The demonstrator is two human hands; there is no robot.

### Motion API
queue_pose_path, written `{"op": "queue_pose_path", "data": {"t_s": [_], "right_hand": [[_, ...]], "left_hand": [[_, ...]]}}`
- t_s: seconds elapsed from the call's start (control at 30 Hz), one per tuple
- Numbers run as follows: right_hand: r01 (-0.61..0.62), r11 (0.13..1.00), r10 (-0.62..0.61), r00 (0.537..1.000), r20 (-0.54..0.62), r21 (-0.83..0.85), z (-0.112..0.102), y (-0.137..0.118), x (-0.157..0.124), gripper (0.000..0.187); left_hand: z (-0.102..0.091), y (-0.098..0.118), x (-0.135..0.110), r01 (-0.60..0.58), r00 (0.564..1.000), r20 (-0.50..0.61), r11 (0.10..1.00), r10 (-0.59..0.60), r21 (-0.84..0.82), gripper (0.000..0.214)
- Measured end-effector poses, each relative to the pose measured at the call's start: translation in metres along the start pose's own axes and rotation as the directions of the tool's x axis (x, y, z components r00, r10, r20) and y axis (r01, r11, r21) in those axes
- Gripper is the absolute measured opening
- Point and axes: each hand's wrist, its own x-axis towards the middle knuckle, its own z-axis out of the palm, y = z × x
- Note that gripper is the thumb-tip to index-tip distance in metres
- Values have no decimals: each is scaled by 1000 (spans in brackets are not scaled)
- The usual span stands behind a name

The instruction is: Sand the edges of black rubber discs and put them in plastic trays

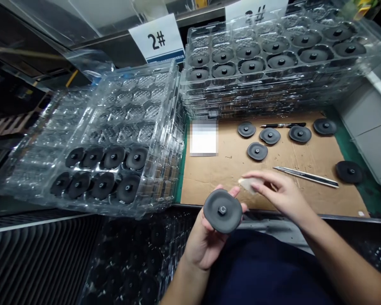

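Note:
Over the front edge of the workbench, my left hand (206, 250) holds a black rubber disc (217, 201) with a metal nut at its centre. The disc faces up and hides most of the fingers wrapped round its rim. Just to the right, my right hand (281, 192) pinches a small whitish cloth (251, 184), close to the disc but apart from it. Beyond the hands, several similar discs (257, 151) lie on a cardboard sheet (209, 178). A craft knife (306, 176) lies to the right, past my right hand.
A clear plastic tray stack (160, 169) at the left carries discs in its front rows. Another tray stack (273, 80) stands behind the cardboard. A pen (282, 125) lies near the back discs. A paper sign (158, 39) marked 2# stands behind.

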Motion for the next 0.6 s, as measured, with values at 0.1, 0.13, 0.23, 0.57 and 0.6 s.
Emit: {"op": "queue_pose_path", "data": {"t_s": [0.1,0.13,0.23,0.57,0.6], "right_hand": [[-120,992,121,992,40,-35,17,35,-17,23],[-130,990,132,990,39,-50,20,38,-20,22],[-159,984,154,986,-67,-80,15,16,-17,25],[475,875,-466,879,104,-89,17,-92,-5,25],[457,883,-444,888,124,-110,18,-91,-2,24]], "left_hand": [[-3,4,0,-5,999,43,997,9,-71,58],[-3,4,1,-4,999,45,997,7,-76,57],[1,2,5,-1,999,36,998,3,-63,58],[3,2,9,-101,986,-128,992,110,77,60],[4,2,9,-92,984,-145,992,104,86,65]]}}
